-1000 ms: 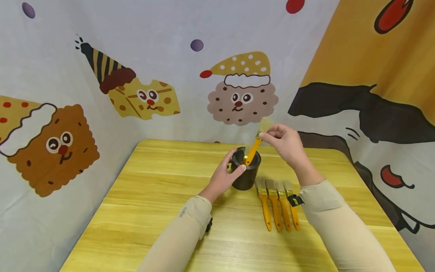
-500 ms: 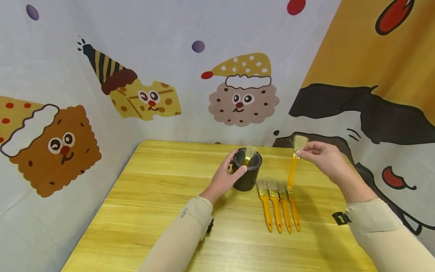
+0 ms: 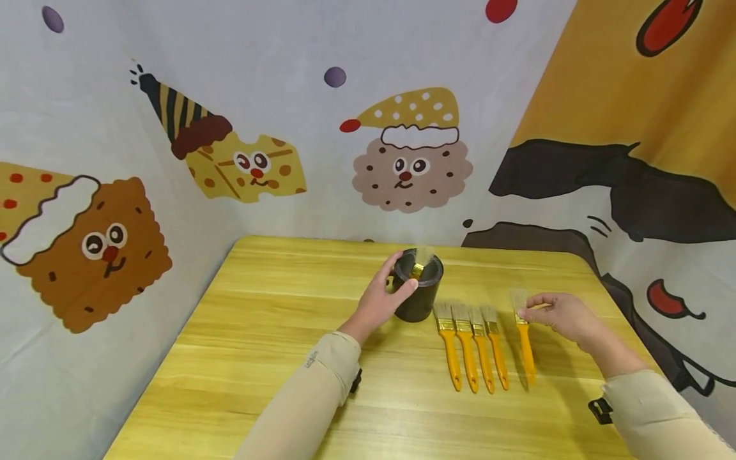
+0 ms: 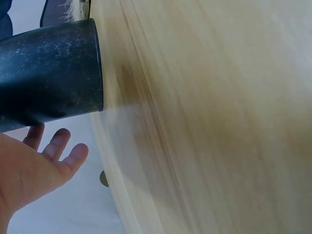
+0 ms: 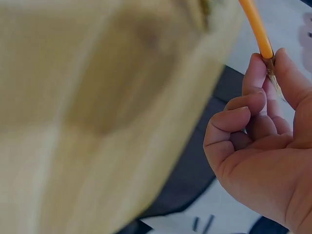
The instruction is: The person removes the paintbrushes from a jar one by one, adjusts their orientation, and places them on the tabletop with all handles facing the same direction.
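My left hand [image 3: 379, 294] grips a black cylindrical pot [image 3: 420, 306] from its left, the thumb near the front of the rim. In the left wrist view the pot [image 4: 48, 73] stands above the spread outer fingers. One paintbrush [image 3: 418, 271] is inside it, bristles up at the opening. Off to the right, my right hand [image 3: 560, 316] pinches another paintbrush [image 3: 526, 351] at its metal band, bristles away from me, orange handle toward me. The right wrist view has this handle [image 5: 259, 31] coming out between thumb and fingertip. Several paintbrushes [image 3: 467, 358] lie side by side between the hands.
Everything is on a light wooden table [image 3: 259, 358]. A cartoon-printed cloth [image 3: 276, 96] hangs behind and along the sides of it. The brushes in the row lie just right of the pot, handles pointing toward me.
My right hand has lifted its paintbrush from over the pot, carried it right, then lowered it toward the table beside the row. The left hand has stayed on the pot.
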`<state>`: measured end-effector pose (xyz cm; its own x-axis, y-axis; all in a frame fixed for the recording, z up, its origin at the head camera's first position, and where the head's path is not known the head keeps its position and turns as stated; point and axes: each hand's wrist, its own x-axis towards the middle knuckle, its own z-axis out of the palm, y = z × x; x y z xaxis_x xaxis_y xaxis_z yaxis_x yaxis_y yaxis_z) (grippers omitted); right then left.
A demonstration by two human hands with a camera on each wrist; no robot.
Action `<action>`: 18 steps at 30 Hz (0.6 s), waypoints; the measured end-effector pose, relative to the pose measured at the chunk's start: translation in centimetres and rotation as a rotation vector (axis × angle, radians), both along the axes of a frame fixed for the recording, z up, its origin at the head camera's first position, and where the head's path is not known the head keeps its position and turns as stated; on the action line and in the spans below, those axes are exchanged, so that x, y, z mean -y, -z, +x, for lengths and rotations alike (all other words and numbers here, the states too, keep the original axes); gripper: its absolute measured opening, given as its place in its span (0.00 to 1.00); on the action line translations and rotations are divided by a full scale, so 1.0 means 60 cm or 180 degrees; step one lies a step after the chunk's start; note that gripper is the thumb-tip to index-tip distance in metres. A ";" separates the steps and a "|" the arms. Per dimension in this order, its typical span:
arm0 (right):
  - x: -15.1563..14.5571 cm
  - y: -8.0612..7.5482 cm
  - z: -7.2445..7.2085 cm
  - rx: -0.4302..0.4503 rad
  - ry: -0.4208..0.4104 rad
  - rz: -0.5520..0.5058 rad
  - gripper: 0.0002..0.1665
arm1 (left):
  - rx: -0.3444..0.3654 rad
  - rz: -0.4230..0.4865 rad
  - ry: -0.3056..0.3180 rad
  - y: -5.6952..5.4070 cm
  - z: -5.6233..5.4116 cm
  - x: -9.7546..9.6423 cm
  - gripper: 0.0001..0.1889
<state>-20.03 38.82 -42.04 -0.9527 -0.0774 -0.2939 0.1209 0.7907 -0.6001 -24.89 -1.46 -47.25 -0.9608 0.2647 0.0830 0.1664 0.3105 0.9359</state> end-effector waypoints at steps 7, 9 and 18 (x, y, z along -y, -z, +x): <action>0.012 0.052 -0.011 0.0222 -0.0024 -0.0121 0.43 | -0.0017 0.0063 0.0022 0.002 0.000 -0.002 0.37; 0.014 0.064 -0.014 0.0227 -0.0004 -0.0150 0.42 | -0.0012 0.0068 0.0024 0.002 0.001 -0.001 0.37; 0.019 0.085 -0.024 0.0183 -0.0012 -0.0109 0.38 | -0.0004 0.0009 0.0003 -0.002 0.001 0.000 0.37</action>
<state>-21.49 37.66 -47.15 -0.9339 -0.0920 -0.3454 0.1530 0.7704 -0.6189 -24.80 -1.46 -47.12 -0.9604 0.2654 0.0850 0.1679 0.3076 0.9366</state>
